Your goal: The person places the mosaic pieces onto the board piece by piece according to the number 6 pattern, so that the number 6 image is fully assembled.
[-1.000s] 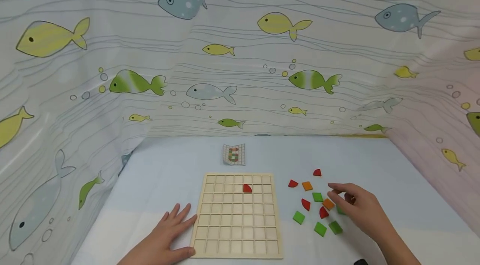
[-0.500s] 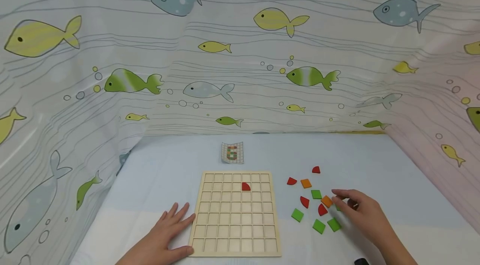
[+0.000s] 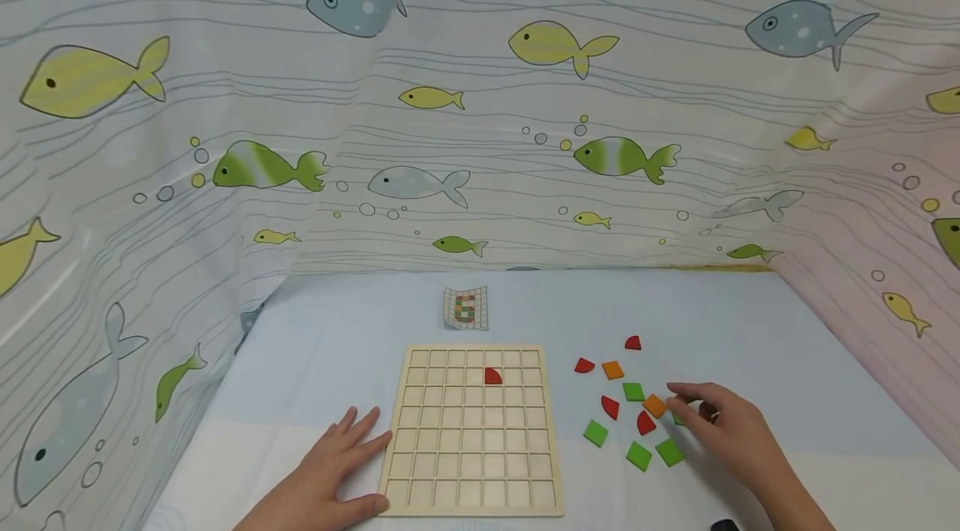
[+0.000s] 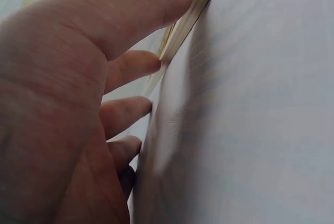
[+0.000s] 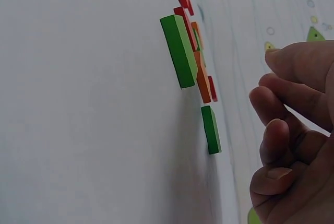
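Observation:
A pale wooden grid board (image 3: pixel 471 466) lies on the table, with one red quarter-circle tile (image 3: pixel 492 377) in a cell of its upper part. My left hand (image 3: pixel 326 468) rests flat at the board's left side, fingers spread. Thumb and index finger touch the board's edge (image 4: pixel 189 23), as the left wrist view shows. Above the loose tiles hovers my right hand (image 3: pixel 726 424), fingers loosely bent and holding nothing. Nearest to it are an orange square tile (image 3: pixel 654 406) and a green square tile (image 3: pixel 678 421), partly hidden by the hand. In the right wrist view a green tile (image 5: pixel 211 130) lies below the fingers.
Several red, green and orange tiles lie scattered right of the board, among them a green square (image 3: pixel 596 433) and a red quarter-circle (image 3: pixel 633 343). Behind the board lies a small pattern card (image 3: pixel 465 309). Fish-printed cloth (image 3: pixel 525 181) encloses the table. A dark object (image 3: pixel 724 525) shows at the bottom edge.
My right hand has shifted slightly to the right and toward me over the tiles. The left hand and the board stay in place. The head view has tilted a little.

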Motion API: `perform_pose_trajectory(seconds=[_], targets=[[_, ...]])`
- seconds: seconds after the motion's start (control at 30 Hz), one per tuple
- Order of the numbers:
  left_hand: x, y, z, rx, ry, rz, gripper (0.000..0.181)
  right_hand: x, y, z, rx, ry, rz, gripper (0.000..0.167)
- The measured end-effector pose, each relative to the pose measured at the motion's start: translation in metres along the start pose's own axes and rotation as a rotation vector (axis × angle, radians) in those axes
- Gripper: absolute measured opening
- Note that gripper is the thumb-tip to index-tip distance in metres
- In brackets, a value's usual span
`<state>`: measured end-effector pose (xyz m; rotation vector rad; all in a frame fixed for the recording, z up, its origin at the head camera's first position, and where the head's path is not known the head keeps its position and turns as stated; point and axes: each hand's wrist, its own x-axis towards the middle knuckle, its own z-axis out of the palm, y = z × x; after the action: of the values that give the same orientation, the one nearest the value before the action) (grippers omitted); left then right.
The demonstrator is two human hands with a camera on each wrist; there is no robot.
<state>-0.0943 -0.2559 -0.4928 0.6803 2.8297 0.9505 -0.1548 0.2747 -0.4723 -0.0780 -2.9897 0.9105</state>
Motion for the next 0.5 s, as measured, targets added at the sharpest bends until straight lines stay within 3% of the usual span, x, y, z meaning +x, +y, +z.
perform_pose_trajectory(seconds=[0.33, 0.5], targets=[[0.0006, 0.0023, -0.0017, -0.053, -0.052, -0.078, 0.075, 0.0039, 0.0051, 0.0067, -0.042, 0.012, -0.049, 0.034], [0.0009, 0.0018, -0.0016, -0.048, -0.054, -0.071, 0.075, 0.0059, 0.0063, 0.0090, -0.096, 0.008, -0.098, 0.031]])
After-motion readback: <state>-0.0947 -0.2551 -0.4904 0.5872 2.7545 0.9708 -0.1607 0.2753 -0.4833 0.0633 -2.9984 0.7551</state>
